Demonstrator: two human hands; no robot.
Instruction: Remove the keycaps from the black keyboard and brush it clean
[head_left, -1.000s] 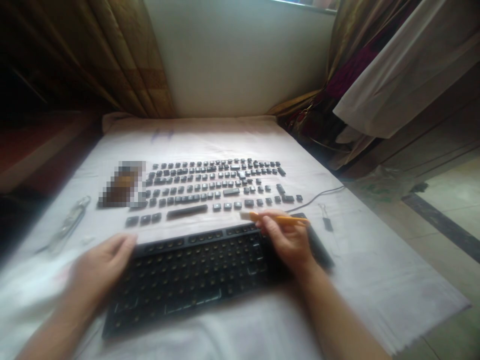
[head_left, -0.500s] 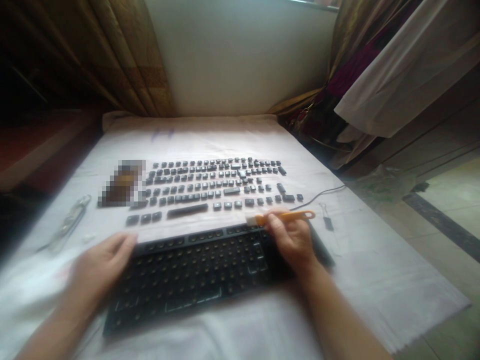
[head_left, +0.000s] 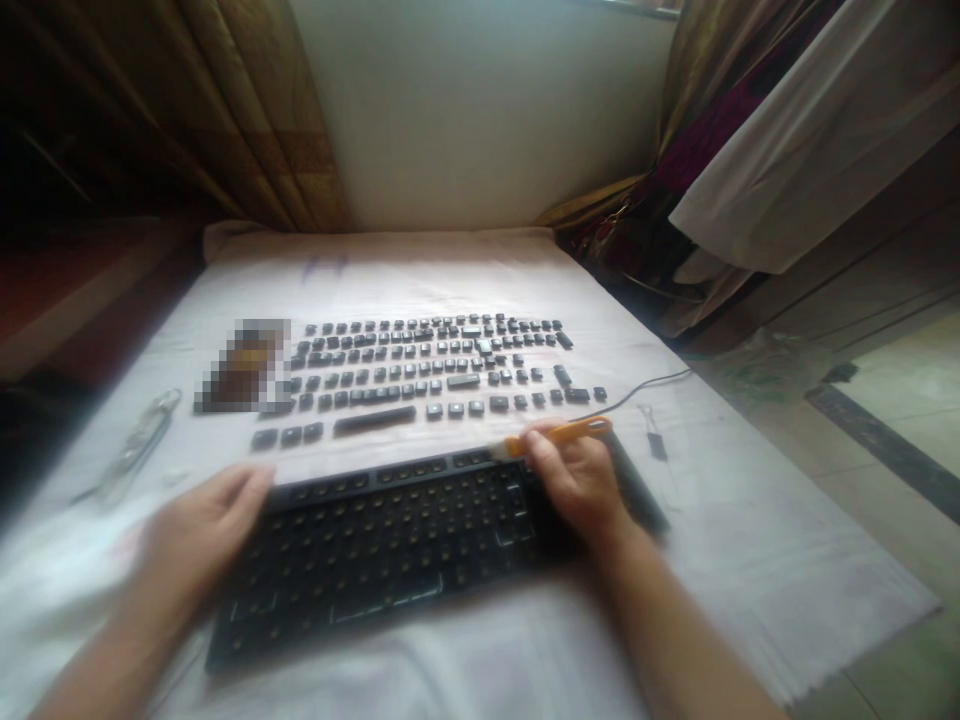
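A black keyboard base [head_left: 375,555] without keycaps lies slightly slanted on the cloth-covered table. At its upper left corner, my left hand [head_left: 214,515] grips the edge between thumb and fingers. My right hand [head_left: 574,475] is closed round an orange-handled brush [head_left: 562,432]; the pale bristles point left and are at the base's top edge, right of its middle. Loose black keycaps [head_left: 390,375] lie in several rows behind the base, with a long space bar [head_left: 374,421] in the nearest row.
A pixelated rectangular item [head_left: 247,368] lies left of the keycaps. Farther left is a clear, narrow object [head_left: 142,440]. A binder clip [head_left: 656,445] and a thin black cable [head_left: 637,387] are at the right. Curtains [head_left: 247,120] hang behind the table [head_left: 427,270].
My right hand and the brush have moved slightly left and down, bringing the bristles to the base's top edge. My left hand and the base stay in place.
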